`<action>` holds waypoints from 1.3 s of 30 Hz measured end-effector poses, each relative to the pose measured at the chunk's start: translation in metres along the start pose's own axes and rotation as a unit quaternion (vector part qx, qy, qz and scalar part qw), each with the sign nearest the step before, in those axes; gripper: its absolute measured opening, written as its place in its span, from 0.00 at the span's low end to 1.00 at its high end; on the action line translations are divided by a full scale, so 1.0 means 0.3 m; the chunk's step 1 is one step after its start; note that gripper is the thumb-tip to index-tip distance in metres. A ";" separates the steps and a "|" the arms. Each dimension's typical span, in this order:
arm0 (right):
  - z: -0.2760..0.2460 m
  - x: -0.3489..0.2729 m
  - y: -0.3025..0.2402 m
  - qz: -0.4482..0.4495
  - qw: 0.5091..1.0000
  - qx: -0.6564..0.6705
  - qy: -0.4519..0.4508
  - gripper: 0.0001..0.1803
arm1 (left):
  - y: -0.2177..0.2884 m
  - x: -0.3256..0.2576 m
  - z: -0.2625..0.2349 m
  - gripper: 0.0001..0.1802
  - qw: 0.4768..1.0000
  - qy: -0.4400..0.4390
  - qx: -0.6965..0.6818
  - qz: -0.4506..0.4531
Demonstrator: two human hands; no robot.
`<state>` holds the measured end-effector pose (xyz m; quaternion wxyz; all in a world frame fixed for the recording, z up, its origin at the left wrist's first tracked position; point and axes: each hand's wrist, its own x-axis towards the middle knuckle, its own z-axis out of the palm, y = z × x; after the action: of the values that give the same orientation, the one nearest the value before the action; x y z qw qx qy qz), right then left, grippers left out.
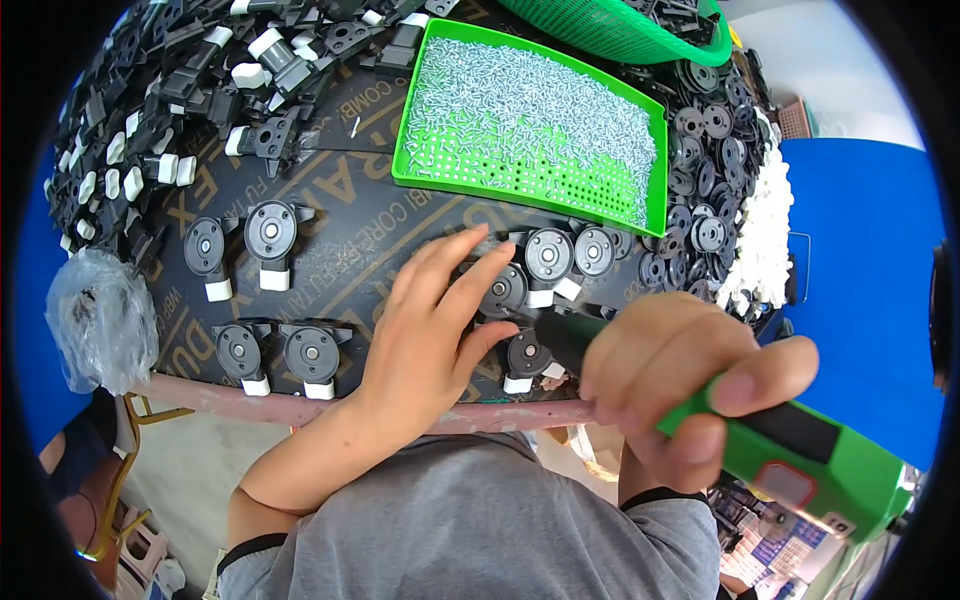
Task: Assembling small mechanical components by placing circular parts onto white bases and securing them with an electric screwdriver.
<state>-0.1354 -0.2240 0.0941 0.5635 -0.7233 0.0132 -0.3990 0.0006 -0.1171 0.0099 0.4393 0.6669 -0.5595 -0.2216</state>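
My right hand [675,370] is wrapped round a green and black power screwdriver [845,465]. Its dark nose points left, with the thin tip at a black part with a round disc [507,287]. My left hand [415,325] holds that part, thumb below and fingertips above, partly covering it. Close beside it are similar parts with white tabs: one disc part [549,254] and another [594,251] behind, and a third [527,351] in front. Left of my left hand stand two pairs of them, including a rear one [270,230] and a front one [311,354].
A green tray [405,150] of small silvery screws lies at the back, a green basket [610,35] behind it. Black and white parts [200,90] heap up at left, black discs [708,180] and white pieces [765,230] at right. A clear plastic bag [100,320] sits front left.
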 end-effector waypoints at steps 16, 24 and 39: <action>-0.045 0.007 -0.045 -0.064 0.994 0.081 -0.031 0.15 | -0.013 -0.017 0.006 0.10 0.996 0.071 -0.027 0.056; -0.025 0.000 -0.046 -0.073 0.994 0.075 -0.014 0.15 | -0.013 -0.017 0.006 0.09 0.994 0.080 -0.028 0.064; 0.032 -0.006 -0.039 -0.071 0.997 -0.004 0.020 0.14 | 0.001 -0.004 -0.002 0.20 0.995 0.085 -0.025 0.040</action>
<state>-0.1359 -0.2110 0.1022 0.5306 -0.7165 -0.0251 -0.4522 0.0007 -0.1158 0.0102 0.5101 0.6494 -0.5406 -0.1608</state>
